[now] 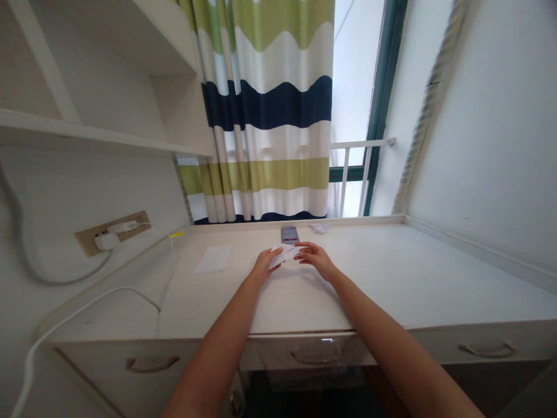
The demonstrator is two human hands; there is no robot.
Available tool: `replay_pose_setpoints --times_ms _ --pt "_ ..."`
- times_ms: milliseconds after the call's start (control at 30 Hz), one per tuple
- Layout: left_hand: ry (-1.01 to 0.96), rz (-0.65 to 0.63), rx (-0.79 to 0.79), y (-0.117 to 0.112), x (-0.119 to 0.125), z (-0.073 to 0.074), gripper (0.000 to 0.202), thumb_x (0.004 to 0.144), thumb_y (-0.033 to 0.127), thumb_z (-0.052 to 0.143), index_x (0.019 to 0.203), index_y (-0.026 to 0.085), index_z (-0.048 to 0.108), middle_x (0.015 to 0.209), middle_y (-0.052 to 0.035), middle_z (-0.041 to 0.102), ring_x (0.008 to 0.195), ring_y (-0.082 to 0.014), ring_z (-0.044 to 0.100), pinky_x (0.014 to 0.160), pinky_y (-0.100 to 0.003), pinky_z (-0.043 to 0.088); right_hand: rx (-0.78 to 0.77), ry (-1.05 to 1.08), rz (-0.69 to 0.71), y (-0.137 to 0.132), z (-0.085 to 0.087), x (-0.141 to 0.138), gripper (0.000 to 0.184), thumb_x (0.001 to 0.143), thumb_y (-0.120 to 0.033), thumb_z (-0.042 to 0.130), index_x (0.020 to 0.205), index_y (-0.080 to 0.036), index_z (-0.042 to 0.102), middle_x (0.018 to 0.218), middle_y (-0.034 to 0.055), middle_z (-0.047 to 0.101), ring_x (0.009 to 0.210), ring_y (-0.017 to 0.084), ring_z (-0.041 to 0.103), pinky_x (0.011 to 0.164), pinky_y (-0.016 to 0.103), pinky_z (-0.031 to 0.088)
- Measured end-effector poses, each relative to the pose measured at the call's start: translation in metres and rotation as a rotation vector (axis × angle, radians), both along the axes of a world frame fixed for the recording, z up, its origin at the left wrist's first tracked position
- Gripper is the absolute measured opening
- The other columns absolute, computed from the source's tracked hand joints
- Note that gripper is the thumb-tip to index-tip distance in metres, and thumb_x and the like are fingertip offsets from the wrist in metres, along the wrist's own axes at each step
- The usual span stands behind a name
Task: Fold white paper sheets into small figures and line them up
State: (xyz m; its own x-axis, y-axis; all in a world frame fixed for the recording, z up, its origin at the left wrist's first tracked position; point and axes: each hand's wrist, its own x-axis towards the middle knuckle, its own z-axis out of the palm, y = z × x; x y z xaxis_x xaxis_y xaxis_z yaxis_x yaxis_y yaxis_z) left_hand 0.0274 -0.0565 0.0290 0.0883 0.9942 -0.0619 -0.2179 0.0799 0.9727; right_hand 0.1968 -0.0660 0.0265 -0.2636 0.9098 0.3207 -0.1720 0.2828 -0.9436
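Head view, and both arms are stretched out over the pale desk [391, 278], meeting near its middle. Left hand [262, 266] has its fingers curled in, pinching the near-left edge of the folded paper [282, 253]; right hand [317, 259] comes in from the other side, fingertips nipping the paper's right corner. That small white folded paper sits between the two hands, just above the desk surface or resting on it, I cannot tell which. Just beyond it lies a phone [289, 234], flat, screen lit. Off to the left, well apart from the hands, a flat white sheet [214, 259] lies on the desk. Up by the window, a small crumpled scrap [321, 227] sits near the back edge. On the left wall, a socket strip [112, 232] with white plugs in it, and a white cable [87, 307] looping down across the desk's corner. Striped curtain [270, 110] hangs behind, a shelf [87, 136] juts out upper left, and drawer handles [152, 363] show along the front
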Motion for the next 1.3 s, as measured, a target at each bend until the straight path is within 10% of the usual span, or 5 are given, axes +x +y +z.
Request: replay_pose_setpoints --times_ms 1300 --pt "0.18 -0.156 0.005 -0.006 0.003 -0.004 0.028 0.054 0.029 0.066 0.077 0.015 0.062 0.083 -0.0057 0.063 0.081 -0.0173 0.055 0.066 -0.025 0.043 0.318 -0.494 -0.051 0.008 -0.011 -0.005 0.022 0.059 -0.024 0.062 0.08 -0.018 0.067 0.075 0.0032 0.064 0.063 0.013 0.054 0.061 0.026 0.042"
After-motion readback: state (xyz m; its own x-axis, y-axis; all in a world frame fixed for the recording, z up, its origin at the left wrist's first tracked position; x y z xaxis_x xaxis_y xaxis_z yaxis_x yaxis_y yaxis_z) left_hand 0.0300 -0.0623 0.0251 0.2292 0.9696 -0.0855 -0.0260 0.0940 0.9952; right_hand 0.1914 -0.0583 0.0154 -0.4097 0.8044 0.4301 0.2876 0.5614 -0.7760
